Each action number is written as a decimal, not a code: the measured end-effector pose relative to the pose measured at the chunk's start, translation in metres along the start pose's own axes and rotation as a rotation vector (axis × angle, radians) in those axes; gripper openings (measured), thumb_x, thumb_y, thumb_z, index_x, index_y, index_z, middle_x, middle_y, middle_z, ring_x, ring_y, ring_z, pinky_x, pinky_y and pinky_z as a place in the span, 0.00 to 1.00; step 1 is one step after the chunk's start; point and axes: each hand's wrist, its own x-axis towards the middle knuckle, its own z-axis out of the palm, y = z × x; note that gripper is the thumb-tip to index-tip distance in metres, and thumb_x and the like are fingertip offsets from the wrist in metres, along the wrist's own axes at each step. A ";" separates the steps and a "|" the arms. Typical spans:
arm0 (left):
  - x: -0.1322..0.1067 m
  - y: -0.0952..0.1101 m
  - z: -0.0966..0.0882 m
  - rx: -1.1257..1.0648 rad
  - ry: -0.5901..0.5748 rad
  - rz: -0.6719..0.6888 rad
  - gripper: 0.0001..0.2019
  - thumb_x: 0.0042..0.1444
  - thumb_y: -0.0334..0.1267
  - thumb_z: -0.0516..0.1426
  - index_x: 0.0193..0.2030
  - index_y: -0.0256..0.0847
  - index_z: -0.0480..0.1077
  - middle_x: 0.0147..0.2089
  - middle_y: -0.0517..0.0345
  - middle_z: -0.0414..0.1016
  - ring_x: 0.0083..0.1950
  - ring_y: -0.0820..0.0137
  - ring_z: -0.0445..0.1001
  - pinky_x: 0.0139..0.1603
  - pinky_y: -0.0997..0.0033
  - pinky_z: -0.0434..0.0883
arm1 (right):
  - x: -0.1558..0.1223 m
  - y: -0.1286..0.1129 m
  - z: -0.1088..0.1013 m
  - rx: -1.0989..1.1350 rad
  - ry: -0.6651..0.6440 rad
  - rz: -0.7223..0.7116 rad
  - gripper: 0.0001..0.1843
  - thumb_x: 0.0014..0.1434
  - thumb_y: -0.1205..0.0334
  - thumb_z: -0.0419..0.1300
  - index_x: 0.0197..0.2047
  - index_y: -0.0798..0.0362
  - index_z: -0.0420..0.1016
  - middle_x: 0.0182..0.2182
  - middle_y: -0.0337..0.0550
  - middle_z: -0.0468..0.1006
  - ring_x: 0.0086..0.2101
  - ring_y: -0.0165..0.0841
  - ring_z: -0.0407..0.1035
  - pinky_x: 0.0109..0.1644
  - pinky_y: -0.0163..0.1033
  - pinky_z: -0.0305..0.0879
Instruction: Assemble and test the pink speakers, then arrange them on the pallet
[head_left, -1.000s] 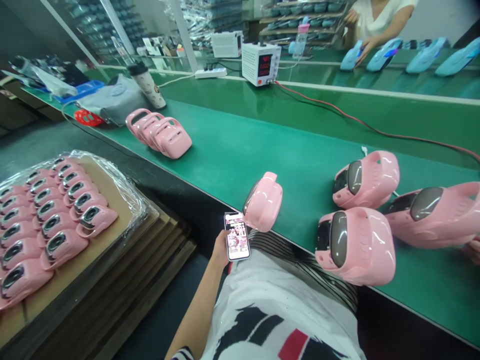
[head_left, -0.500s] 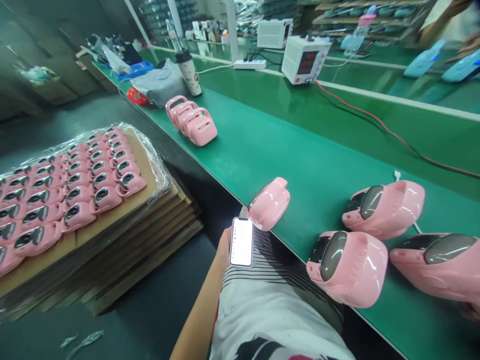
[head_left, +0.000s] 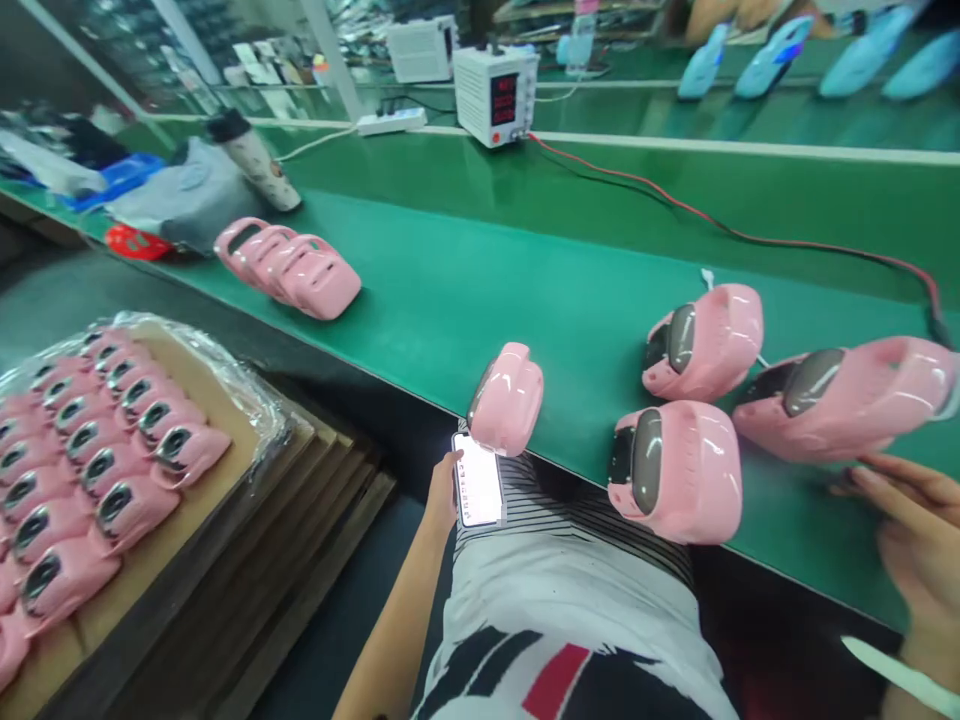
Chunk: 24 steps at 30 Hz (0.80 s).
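- Left hand [head_left: 441, 495]: grips a lit phone [head_left: 478, 485].
- Pink device [head_left: 508, 400]: rests at the bench's [head_left: 435, 290] near edge.
- Similar devices [head_left: 697, 470]: three, grouped at right.

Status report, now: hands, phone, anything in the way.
Left hand holds phone. Right hand beside rightmost pink unit, contact unclear. Another pink unit overlaps phone's top in view.

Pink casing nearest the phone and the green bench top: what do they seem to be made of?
The pink casing looks like hard, glossy moulded plastic: sharp highlights run along its smooth curves. The green bench top has a smooth, duller sheen with soft, blurry reflections, perhaps rubber or vinyl matting.
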 end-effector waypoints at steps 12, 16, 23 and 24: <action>0.029 0.005 0.018 0.510 -0.118 0.117 0.13 0.39 0.48 0.57 0.23 0.38 0.67 0.22 0.57 0.71 0.25 0.66 0.70 0.26 0.70 0.63 | 0.003 -0.007 0.013 0.378 0.074 0.020 0.18 0.28 0.64 0.69 0.29 0.54 0.75 0.21 0.37 0.71 0.24 0.30 0.64 0.34 0.40 0.57; 0.027 0.013 0.026 0.680 0.010 0.240 0.13 0.42 0.48 0.58 0.20 0.42 0.63 0.16 0.58 0.62 0.29 0.59 0.69 0.30 0.64 0.64 | 0.004 -0.004 0.015 0.328 0.000 -0.052 0.18 0.34 0.58 0.69 0.31 0.54 0.74 0.22 0.36 0.71 0.24 0.29 0.65 0.32 0.38 0.60; 0.026 -0.008 0.007 0.959 0.205 0.444 0.15 0.49 0.53 0.52 0.29 0.43 0.67 0.30 0.46 0.73 0.43 0.45 0.72 0.45 0.49 0.65 | 0.010 -0.019 0.015 0.372 -0.091 -0.058 0.15 0.37 0.58 0.69 0.30 0.53 0.76 0.24 0.36 0.73 0.27 0.29 0.66 0.36 0.36 0.63; 0.023 -0.011 0.001 0.910 0.191 0.456 0.16 0.50 0.53 0.52 0.32 0.42 0.69 0.34 0.44 0.75 0.44 0.46 0.72 0.46 0.50 0.67 | 0.009 -0.023 0.013 0.380 -0.097 -0.052 0.14 0.36 0.58 0.70 0.29 0.53 0.76 0.24 0.35 0.73 0.27 0.28 0.66 0.36 0.36 0.62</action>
